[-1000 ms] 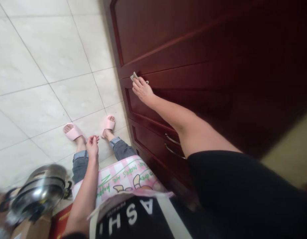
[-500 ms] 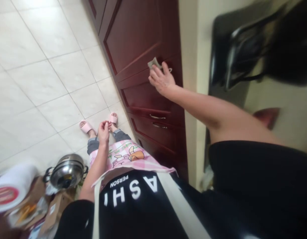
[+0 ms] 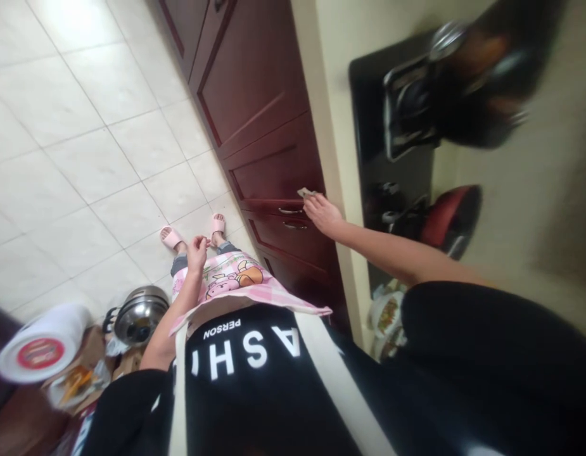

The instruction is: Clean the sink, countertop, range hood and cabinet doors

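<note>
My right hand (image 3: 322, 214) reaches out to the dark red cabinet front (image 3: 268, 168) and presses a small greyish cloth (image 3: 306, 192) against it. The cloth shows only at the fingertips; the rest is under the hand. It lies at the top of a drawer, just beside a metal drawer handle (image 3: 291, 211). A second handle (image 3: 295, 226) is a little below. My left hand (image 3: 196, 253) hangs in front of the pink apron (image 3: 230, 278) with its fingers curled together. Whether anything small is between those fingers is not visible.
Above the cabinet runs a pale countertop (image 3: 331, 126) with a black gas stove (image 3: 369, 164), a dark pan and a red pan (image 3: 447, 218). A steel pot (image 3: 143, 315) and a white roll (image 3: 45, 345) stand at lower left. Pink slippers (image 3: 171, 237) rest on the tiled floor.
My right hand has slid the cloth along the cabinet front towards me, from the panel above down to near the drawer handles. My left hand stays curled. The view has shifted a little.
</note>
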Demonstrator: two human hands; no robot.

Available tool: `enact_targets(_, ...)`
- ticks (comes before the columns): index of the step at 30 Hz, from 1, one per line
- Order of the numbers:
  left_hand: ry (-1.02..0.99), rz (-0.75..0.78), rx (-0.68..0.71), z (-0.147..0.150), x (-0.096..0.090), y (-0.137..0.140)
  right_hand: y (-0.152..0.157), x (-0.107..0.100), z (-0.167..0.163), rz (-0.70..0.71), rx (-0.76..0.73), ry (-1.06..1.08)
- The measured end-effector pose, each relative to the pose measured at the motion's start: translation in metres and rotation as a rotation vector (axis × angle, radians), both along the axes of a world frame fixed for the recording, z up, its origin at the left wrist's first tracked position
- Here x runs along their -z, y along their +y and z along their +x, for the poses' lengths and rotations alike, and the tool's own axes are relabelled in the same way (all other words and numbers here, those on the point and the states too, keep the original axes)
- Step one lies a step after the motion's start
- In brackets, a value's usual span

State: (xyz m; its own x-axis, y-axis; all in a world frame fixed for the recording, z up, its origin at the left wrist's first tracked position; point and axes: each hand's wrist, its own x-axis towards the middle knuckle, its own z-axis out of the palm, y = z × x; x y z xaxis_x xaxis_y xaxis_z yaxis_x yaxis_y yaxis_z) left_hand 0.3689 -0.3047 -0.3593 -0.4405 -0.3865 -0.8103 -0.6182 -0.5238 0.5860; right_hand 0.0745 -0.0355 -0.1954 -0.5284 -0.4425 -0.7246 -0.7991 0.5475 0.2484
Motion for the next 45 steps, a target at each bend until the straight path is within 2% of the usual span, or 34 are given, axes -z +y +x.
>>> enact_targets(3,-0.027,-0.002,0.024,0.005,-0.002,0.001,-0.009,0.006,-0.034,-0.047,-0.026,0.007)
enact_targets(6,-0.048,-0.003,0.032,0.006,-0.002,0.007,-0.024,0.030,-0.060,-0.078,-0.036,0.120)
enact_targets(8,-0.059,-0.005,0.026,0.006,0.000,0.015,-0.023,0.048,-0.052,-0.051,-0.055,0.150)
enact_targets(11,-0.078,-0.016,-0.002,0.009,0.002,0.030,-0.007,0.068,-0.026,0.029,-0.132,0.077)
enact_targets(13,-0.091,-0.022,-0.019,0.013,0.003,0.042,-0.002,0.080,-0.026,0.043,-0.174,0.033)
enact_targets(17,-0.121,-0.021,-0.029,0.022,0.006,0.071,-0.026,0.120,-0.074,-0.047,-0.267,0.185)
enact_targets(19,-0.128,-0.018,-0.034,0.024,0.008,0.085,-0.033,0.141,-0.088,-0.077,-0.316,0.255)
enact_targets(22,-0.123,-0.017,-0.057,0.028,0.010,0.103,-0.019,0.162,-0.068,-0.052,-0.373,0.125)
enact_targets(24,-0.122,-0.026,-0.082,0.032,0.011,0.112,-0.004,0.169,-0.046,-0.011,-0.378,0.007)
enact_targets(26,-0.131,-0.040,-0.116,0.038,0.012,0.121,-0.001,0.177,-0.042,0.007,-0.369,-0.037)
enact_targets(28,-0.146,-0.052,-0.155,0.045,0.015,0.130,-0.014,0.187,-0.059,-0.017,-0.368,-0.005)
enact_targets(31,-0.168,-0.058,-0.206,0.056,0.020,0.149,-0.041,0.207,-0.095,-0.132,-0.370,0.101)
enact_targets(33,-0.181,-0.053,-0.227,0.064,0.023,0.165,-0.044,0.217,-0.097,-0.169,-0.380,0.096)
enact_targets(38,-0.199,-0.026,-0.253,0.082,0.026,0.192,-0.016,0.224,-0.051,0.013,-0.416,-0.167)
enact_targets(41,-0.207,-0.003,-0.254,0.090,0.038,0.200,-0.030,0.229,-0.066,0.009,-0.419,-0.119)
enact_targets(45,-0.209,0.046,-0.224,0.091,0.073,0.213,-0.055,0.253,-0.102,-0.044,-0.431,0.008)
